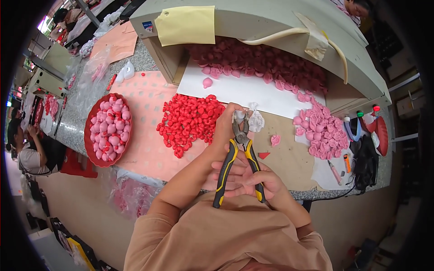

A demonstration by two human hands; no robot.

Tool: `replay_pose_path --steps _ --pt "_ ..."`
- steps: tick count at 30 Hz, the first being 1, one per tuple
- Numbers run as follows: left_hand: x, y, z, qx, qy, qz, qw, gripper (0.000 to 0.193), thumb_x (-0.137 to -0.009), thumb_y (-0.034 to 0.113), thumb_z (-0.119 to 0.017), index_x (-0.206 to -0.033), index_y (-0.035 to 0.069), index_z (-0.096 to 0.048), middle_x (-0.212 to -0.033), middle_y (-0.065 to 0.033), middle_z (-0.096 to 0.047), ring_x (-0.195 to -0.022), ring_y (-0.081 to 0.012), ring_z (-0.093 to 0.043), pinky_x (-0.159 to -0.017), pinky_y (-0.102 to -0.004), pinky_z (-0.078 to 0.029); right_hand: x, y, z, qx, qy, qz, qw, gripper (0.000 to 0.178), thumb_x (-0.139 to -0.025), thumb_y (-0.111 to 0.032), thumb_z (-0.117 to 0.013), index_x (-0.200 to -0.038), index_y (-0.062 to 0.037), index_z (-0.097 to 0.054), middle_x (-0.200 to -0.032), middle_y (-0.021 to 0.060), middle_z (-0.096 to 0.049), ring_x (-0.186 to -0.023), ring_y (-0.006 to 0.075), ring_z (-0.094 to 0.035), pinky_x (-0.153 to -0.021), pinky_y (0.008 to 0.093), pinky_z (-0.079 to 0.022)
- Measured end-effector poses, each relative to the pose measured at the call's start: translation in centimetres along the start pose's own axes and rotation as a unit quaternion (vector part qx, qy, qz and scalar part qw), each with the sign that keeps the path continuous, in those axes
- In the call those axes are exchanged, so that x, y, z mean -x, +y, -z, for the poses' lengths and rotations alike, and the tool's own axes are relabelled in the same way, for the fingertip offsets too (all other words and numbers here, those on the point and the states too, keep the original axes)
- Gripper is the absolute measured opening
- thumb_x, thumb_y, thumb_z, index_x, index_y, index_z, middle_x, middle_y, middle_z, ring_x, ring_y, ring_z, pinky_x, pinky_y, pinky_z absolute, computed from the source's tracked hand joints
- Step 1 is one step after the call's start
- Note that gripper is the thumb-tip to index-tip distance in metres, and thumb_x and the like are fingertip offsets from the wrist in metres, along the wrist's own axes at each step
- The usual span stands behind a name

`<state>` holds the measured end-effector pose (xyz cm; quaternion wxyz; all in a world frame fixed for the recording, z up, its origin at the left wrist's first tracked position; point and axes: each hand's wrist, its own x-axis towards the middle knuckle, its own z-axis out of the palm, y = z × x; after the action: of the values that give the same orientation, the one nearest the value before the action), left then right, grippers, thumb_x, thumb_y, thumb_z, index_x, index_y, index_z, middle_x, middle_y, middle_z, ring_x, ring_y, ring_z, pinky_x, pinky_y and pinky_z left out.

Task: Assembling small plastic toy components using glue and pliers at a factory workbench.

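Observation:
My right hand (246,175) holds a pair of pliers (242,137) with black and yellow handles. The handles are spread, with the fingers stretched behind them and the thumb by the right handle. At the jaws, the fingers of my left hand (225,125) are closed around a small pale piece (238,116), partly hidden by the pliers. Beside the jaws lies a crumpled white wad (257,121). To the left of my left hand is a heap of small glossy red pieces (187,119). A single pink petal-like piece (275,140) sits to the right.
A large grey housing (271,18) rises at the back over many pink pieces (253,56). More pink pieces (323,128) lie at right, near a black bag (364,160). A red scalloped bowl (92,151) of pink balls stands at left. Other people sit further left.

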<state>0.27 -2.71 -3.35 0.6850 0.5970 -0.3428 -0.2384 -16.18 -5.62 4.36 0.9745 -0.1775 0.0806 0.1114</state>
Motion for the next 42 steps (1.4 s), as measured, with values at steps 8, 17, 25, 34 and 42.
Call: replay_pose_path --steps 8,17,25,34,42 --pt "0.9 0.4 -0.3 0.052 -0.011 0.000 0.999 0.013 -0.093 0.011 -0.053 -0.104 0.006 -0.048 -0.083 -0.0038 -0.059 -0.069 -0.0092 -0.056 -0.057 -0.0221 -0.045 -0.3 1.0 1.2 -0.051 -0.011 0.014 0.999 0.083 -0.079 -0.012 -0.051 -0.154 -0.0215 -0.017 -0.143 0.0186 -0.039 -0.133 0.0371 -0.041 -0.107 0.0549 -0.036" --pt "0.7 0.2 -0.5 -0.004 0.001 -0.059 0.998 0.017 -0.084 0.003 -0.064 -0.094 0.004 -0.051 -0.077 -0.0012 -0.061 -0.069 -0.0087 -0.058 -0.060 -0.0236 -0.048 -0.4 0.6 -0.1 -0.052 -0.033 0.037 0.997 0.082 -0.078 -0.025 -0.052 -0.153 -0.0173 -0.020 -0.133 0.0175 -0.047 -0.123 0.0348 -0.051 -0.103 0.0528 -0.039" --pt "1.1 2.4 0.3 0.100 -0.153 0.048 0.982 0.019 -0.085 0.001 -0.067 -0.098 0.005 -0.054 -0.087 0.0013 -0.061 -0.080 -0.0056 -0.059 -0.071 -0.0227 -0.050 2.3 -0.5 0.1 0.057 -0.001 -0.020 0.998 0.069 -0.086 -0.029 -0.053 -0.149 -0.0122 -0.028 -0.127 0.0186 -0.053 -0.118 0.0365 -0.055 -0.102 0.0496 -0.040" --pt "-0.6 6.9 4.0 0.064 -0.677 0.227 0.697 0.035 -0.076 0.012 -0.081 -0.104 -0.001 -0.064 -0.088 -0.0032 -0.062 -0.080 -0.0125 -0.057 -0.070 -0.0290 -0.047 5.5 -2.9 1.9 0.057 -0.186 -0.239 0.951 0.076 -0.088 -0.032 -0.052 -0.151 -0.0043 -0.019 -0.125 0.0249 -0.054 -0.117 0.0397 -0.057 -0.091 0.0519 -0.051" --pt "-0.6 5.7 6.6 0.423 -0.273 0.154 0.850 0.026 -0.091 0.015 -0.062 -0.076 0.012 -0.041 -0.063 0.0025 -0.036 -0.052 -0.0087 -0.034 -0.049 -0.0271 -0.033 10.4 -6.4 2.2 0.218 0.010 -0.193 0.957 0.069 -0.084 -0.018 -0.060 -0.143 0.0031 -0.030 -0.127 0.0267 -0.051 -0.121 0.0391 -0.054 -0.093 0.0526 -0.051"
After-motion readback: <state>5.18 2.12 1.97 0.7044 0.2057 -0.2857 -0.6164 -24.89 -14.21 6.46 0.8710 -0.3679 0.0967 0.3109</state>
